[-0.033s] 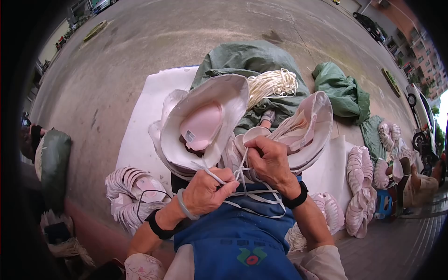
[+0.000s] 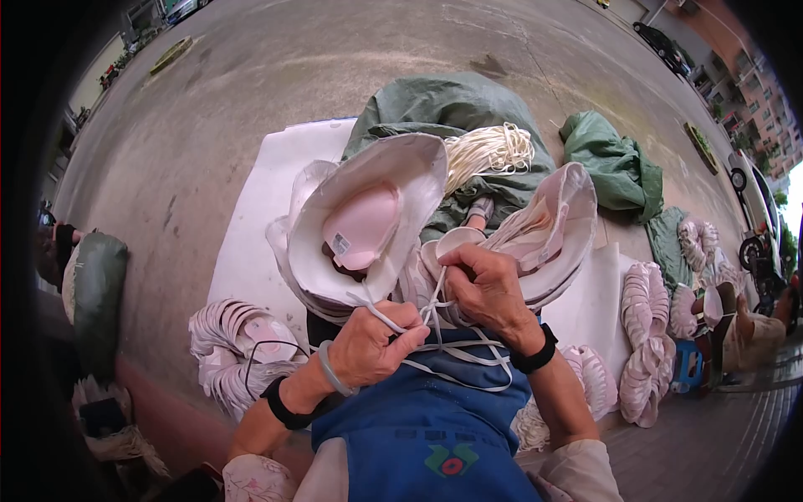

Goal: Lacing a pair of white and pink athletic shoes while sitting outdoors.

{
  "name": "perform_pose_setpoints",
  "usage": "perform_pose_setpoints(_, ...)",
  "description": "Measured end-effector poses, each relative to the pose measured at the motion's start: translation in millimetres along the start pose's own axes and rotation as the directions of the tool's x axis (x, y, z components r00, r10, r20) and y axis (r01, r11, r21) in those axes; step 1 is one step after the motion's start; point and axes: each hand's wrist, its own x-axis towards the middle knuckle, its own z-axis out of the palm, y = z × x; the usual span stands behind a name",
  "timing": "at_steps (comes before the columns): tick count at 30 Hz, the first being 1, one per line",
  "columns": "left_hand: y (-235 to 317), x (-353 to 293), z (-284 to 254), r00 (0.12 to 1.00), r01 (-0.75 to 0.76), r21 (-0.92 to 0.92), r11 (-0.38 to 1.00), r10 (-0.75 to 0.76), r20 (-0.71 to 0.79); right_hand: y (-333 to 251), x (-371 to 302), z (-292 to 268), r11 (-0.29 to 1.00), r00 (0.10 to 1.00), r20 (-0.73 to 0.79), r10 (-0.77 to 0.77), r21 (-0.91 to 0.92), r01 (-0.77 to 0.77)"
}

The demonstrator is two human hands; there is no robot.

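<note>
Between the left hand [image 2: 378, 339] and the right hand [image 2: 483, 286], above the lap of a blue apron [image 2: 418, 418], a thin white cord [image 2: 429, 314] meets itself in a loose crossing or knot; which of the two, I cannot tell. Both hands are grasping it: the left pinches a strand between thumb and curled forefinger, the right grips another between thumb and fingertips, just above the crossing. The cord looks light, limp and perhaps slightly slick, so a hold close to the crossing would probably keep it tautest. Just beyond the hands, a left stack [image 2: 361, 224] and a right stack [image 2: 579, 213] of nested, pale pink and white cup-shaped pieces lean apart; they seem light and soft-walled, likely to dent, and are best gripped around several rims together. Those rims crowd the knuckles, leaving little room forward, and slack cord loops below the hands could snag. Farther beyond, a cord bundle [image 2: 506, 151] rests on green sheeting [image 2: 452, 96]. A curved pile [image 2: 230, 335] of cups sits left of the hands, a long row [image 2: 644, 335] well to their right.
</note>
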Motion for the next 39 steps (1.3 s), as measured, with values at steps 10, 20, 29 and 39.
perform_pose_setpoints(10, -7.5, -7.0, 15.0, 0.961, -0.254, 0.320, 0.913, 0.275, -0.022, -10.8, -28.2, -29.3, 0.974, 0.982, 0.086, -0.168, -0.140, 0.179)
perform_pose_setpoints(20, -8.6, -9.2, 17.5, 0.949, -0.262, 0.394, 0.881, 0.309, -0.060, 0.9, -59.3, -55.6, 0.994, 0.992, -0.130, -0.003, -0.111, -0.012)
perform_pose_setpoints(29, 0.7, -3.9, 14.8, 0.992, -0.073, 0.345, 0.936, 0.104, -0.071, -71.5, -73.8, -66.1, 0.863, 0.924, 0.118, -0.364, 0.416, 0.287)
perform_pose_setpoints(39, -8.5, -0.4, 17.9, 0.993, -0.109, 0.516, 0.849, 0.111, 0.027, -102.2, -76.3, -47.2, 0.568, 0.680, -0.128, -0.722, 0.451, 0.689)
